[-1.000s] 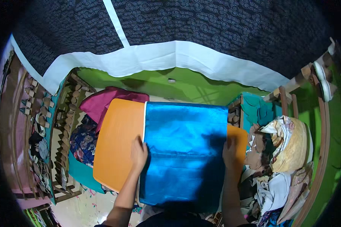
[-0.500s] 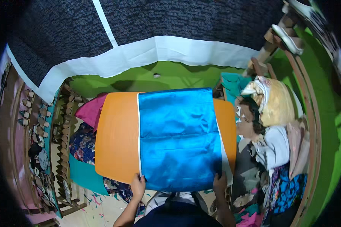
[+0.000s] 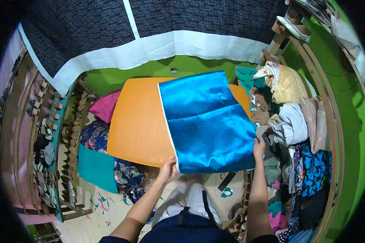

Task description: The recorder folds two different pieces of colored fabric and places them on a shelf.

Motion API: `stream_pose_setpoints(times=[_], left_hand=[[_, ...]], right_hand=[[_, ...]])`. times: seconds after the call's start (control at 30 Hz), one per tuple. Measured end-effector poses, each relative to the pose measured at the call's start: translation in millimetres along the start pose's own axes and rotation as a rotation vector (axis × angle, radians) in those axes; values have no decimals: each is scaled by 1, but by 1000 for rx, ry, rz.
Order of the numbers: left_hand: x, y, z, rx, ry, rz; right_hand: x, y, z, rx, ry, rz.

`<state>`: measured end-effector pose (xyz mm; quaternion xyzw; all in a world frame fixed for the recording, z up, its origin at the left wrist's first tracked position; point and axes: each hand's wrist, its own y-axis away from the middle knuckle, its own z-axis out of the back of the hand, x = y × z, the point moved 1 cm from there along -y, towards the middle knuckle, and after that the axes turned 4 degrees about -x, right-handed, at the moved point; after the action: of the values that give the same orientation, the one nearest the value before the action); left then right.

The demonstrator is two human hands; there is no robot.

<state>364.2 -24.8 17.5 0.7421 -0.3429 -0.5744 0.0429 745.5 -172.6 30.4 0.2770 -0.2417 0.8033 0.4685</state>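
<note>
orange tabletop (image 3: 138,125) open at left, clothes (image 3: 293,125) crowding right

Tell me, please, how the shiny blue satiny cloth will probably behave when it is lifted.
The shiny blue satiny cloth will likely sag and fold rather than stay stiff, since ripples and a crease run across it. Its glossy face suggests it may slip easily over the smooth-looking orange tabletop.

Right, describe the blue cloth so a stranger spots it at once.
Find the orange table in front of the green wall. The blue cloth covers most of its right half. Unlike the dark flowered fabric left of the table, it is plain and shiny, with a white left edge.
</note>
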Motion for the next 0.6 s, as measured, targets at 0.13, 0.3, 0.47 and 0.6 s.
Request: stream_pose_setpoints(times=[0.13, 0.3, 0.47, 0.6], left_hand=[[39, 1, -19, 46, 439, 228], [55, -15, -30, -422, -526, -91], [29, -10, -54, -185, -1074, -67], [56, -19, -16, -313, -1020, -196]], right_hand=[[-32, -15, -14, 40, 53, 14], [-34, -14, -22, 157, 87, -79], [-44, -11, -16, 114, 135, -13], [-11, -2, -21, 185, 202, 19]])
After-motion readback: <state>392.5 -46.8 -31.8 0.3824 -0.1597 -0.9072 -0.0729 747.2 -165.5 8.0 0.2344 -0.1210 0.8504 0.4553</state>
